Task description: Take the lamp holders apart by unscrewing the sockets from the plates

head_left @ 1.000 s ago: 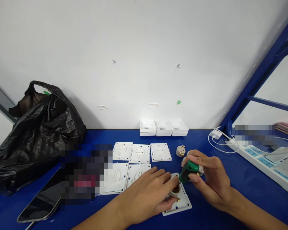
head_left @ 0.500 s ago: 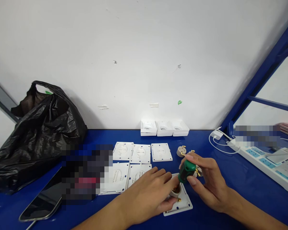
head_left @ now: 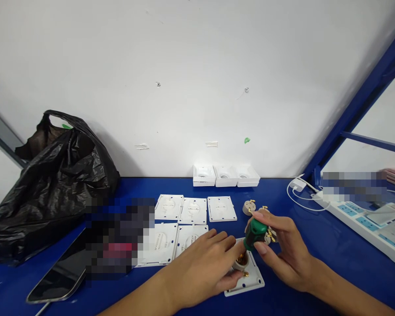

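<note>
My right hand point(head_left: 291, 252) is closed round the green handle of a screwdriver point(head_left: 256, 233), thumb and fingers on either side of it. The screwdriver points down into a round, pale lamp socket point(head_left: 241, 266) with coppery metal inside; its tip is hidden. My left hand point(head_left: 206, 265) grips this socket between thumb and fingers, holding it against a white square plate point(head_left: 252, 284) on the blue table. A small brass terminal sticks out beside the socket. Several similar sockets point(head_left: 249, 207) with brass tabs lie beyond my right hand, partly covered by it.
Several white square plates point(head_left: 193, 210) lie left of centre. White boxes point(head_left: 225, 176) stand in a row by the wall. A black plastic bag point(head_left: 62, 175) and a phone point(head_left: 57, 276) are at the left. A power strip point(head_left: 358, 228) with white cables runs along the right.
The screwdriver handle and the right-hand fingers have shifted very slightly left. My left hand, the socket and the plate have stayed in place.
</note>
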Motion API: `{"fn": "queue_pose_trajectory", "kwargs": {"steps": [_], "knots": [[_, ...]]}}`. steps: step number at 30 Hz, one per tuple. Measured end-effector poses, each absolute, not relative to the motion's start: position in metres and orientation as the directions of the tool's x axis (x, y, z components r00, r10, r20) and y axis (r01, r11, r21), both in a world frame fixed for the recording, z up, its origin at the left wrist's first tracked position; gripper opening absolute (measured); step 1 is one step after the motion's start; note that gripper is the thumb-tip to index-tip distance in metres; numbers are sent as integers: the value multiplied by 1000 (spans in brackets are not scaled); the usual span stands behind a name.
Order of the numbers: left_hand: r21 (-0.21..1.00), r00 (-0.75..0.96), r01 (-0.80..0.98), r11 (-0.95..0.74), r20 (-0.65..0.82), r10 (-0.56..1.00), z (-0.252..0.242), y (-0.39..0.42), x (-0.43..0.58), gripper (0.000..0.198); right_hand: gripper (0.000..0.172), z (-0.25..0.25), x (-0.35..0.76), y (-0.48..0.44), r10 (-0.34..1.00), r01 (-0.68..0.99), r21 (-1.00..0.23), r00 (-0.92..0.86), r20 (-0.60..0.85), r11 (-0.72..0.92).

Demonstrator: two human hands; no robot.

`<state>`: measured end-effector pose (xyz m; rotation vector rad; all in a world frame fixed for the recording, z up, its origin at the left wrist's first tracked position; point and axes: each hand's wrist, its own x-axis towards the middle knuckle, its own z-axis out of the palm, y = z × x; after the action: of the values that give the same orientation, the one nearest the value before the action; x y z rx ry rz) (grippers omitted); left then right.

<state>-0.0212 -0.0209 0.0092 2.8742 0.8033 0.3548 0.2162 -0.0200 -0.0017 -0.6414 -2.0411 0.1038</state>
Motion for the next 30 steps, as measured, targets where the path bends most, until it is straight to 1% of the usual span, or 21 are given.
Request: {"fn": "queue_pose_trajectory", "kwargs": {"steps": [3, 9, 20, 30], "knots": [[194, 827, 496, -846, 190, 529, 10, -22, -21, 32, 53, 1, 215, -20, 476, 409, -309, -410, 778, 858], [204, 818, 503, -840, 201, 539, 11, -23, -20, 29, 55, 5, 213, -20, 496, 411, -322, -442, 747, 853], [214, 823, 496, -841, 193, 535, 9, -22, -21, 29, 55, 12, 209, -23, 499, 421, -312, -469, 729, 852], [228, 815, 508, -831, 184, 549, 10, -23, -21, 26, 61, 18, 207, -24, 494, 433, -291, -491, 717, 853]]}}
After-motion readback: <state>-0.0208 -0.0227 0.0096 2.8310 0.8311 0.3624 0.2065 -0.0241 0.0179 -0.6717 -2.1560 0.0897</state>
